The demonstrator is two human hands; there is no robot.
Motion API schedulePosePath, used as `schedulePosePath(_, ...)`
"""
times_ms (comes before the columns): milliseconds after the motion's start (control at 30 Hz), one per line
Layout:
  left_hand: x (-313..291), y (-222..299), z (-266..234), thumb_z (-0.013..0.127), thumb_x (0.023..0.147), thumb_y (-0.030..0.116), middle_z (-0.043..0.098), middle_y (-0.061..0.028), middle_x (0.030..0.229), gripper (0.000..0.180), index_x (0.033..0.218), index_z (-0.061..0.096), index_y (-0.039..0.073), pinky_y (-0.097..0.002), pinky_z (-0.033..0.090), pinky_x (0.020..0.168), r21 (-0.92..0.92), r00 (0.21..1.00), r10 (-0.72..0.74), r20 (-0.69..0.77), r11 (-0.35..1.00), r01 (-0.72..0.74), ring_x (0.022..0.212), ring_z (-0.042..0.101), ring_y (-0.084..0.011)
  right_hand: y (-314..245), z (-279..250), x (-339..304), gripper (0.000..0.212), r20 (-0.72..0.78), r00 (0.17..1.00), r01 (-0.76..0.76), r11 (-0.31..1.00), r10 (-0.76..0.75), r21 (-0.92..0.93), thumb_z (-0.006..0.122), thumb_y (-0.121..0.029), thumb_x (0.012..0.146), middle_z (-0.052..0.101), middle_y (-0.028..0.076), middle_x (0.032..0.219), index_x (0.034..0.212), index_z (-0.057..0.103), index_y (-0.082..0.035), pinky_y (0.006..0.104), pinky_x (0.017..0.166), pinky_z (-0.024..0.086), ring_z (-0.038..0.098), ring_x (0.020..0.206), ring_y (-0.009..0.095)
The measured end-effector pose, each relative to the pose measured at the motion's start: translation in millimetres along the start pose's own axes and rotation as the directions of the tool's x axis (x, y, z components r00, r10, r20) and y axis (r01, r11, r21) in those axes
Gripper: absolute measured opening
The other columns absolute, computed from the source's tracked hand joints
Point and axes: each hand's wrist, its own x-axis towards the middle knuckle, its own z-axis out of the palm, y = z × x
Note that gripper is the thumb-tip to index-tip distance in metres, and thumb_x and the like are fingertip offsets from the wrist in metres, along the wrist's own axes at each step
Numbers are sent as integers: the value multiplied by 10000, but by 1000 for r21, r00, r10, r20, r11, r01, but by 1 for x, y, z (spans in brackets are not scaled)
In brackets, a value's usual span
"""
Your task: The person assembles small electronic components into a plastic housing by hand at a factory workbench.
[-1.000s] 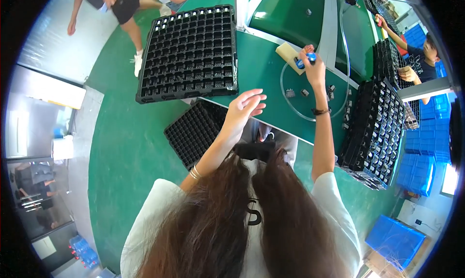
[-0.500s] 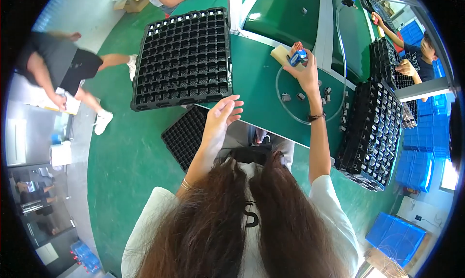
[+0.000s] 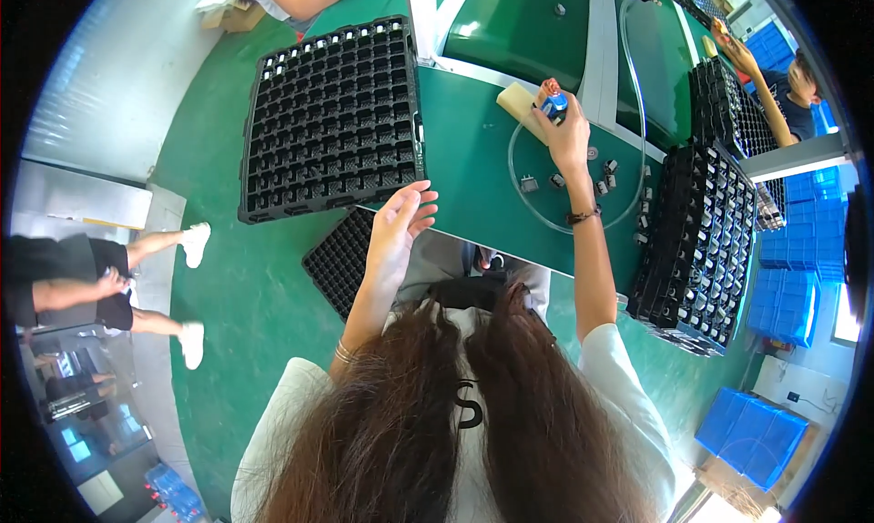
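Since the earlier frames, the left hand [image 3: 401, 224] has drifted down and now hovers with fingers spread and empty at the near corner of the big black tray [image 3: 332, 122], while the right hand [image 3: 566, 132] has stayed far out on the green surface [image 3: 464, 159]. That right hand's grip is closed round a small blue and red part [image 3: 552, 102], held just beside a pale yellow block [image 3: 521, 106].

By the look of it, the step in hand is work on that one small part out at the block. More small parts [image 3: 601, 172] lie loose inside a ring of clear tube [image 3: 628, 113] just below the right wrist. A likely next move calls for bringing the held part back without dragging the forearm across those loose pieces or catching the tube.

Room is tight on the right, where a stack of filled black trays [image 3: 701, 241] stands at the end of the surface, close to the right elbow. On the left, the big tray overhangs the surface edge, and a second black tray [image 3: 341, 261] sits lower, under the left forearm. Open green surface lies between the two hands. Other people stand well apart, at the left and at the top.
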Motion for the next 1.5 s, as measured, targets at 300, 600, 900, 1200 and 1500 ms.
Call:
schedulePosePath(300, -1, -4, -1, 479, 905, 254, 578, -70, 1010, 326, 1124, 522, 16, -229, 458, 754, 1, 999, -27, -18, 1000, 27, 880, 558, -117, 6, 1, -5, 427, 24, 999, -35, 999, 35, 4, 710, -225, 675, 587, 202, 845, 972, 519, 15, 416, 679, 453, 565, 791, 378)
schedulePosePath(600, -8, -4, 0, 475, 906, 249, 581, -65, 1010, 315, 1124, 525, 27, -228, 457, 757, -16, 999, -32, -15, 999, 32, 885, 557, -116, 0, 18, 9, 417, 55, 998, -25, 999, 27, -42, 699, -224, 679, 598, 203, 854, 968, 518, 17, 425, 682, 462, 574, 793, 370)
schedulePosePath(900, -14, -11, -13, 483, 896, 246, 583, -65, 1031, 324, 1137, 519, 32, -240, 457, 768, -40, 998, -55, 0, 998, 55, 893, 561, -118, 13, -18, -14, 470, 124, 980, -166, 980, 153, 110, 709, -214, 633, 627, 166, 857, 1051, 563, -57, 343, 728, 475, 620, 816, 290)
schedulePosePath(1200, -6, 8, -38, 488, 893, 234, 599, -75, 1007, 306, 1116, 531, 29, -239, 470, 753, -65, 998, 31, -55, 997, -34, 868, 576, -116, -2, -70, -73, 334, -118, 932, -345, 939, 341, -9, 675, -206, 726, 617, 165, 778, 953, 590, 24, 301, 661, 477, 616, 703, 176)
schedulePosePath(1500, 171, 103, -114, 555, 827, 99, 635, -76, 871, 155, 949, 606, 17, -264, 466, 710, 748, 532, 842, -88, 409, -523, 791, 597, -148, 4, -78, -97, 328, -157, 952, -243, 961, 262, 129, 660, -123, 751, 606, 95, 816, 1020, 551, 30, 274, 703, 464, 545, 717, 119)
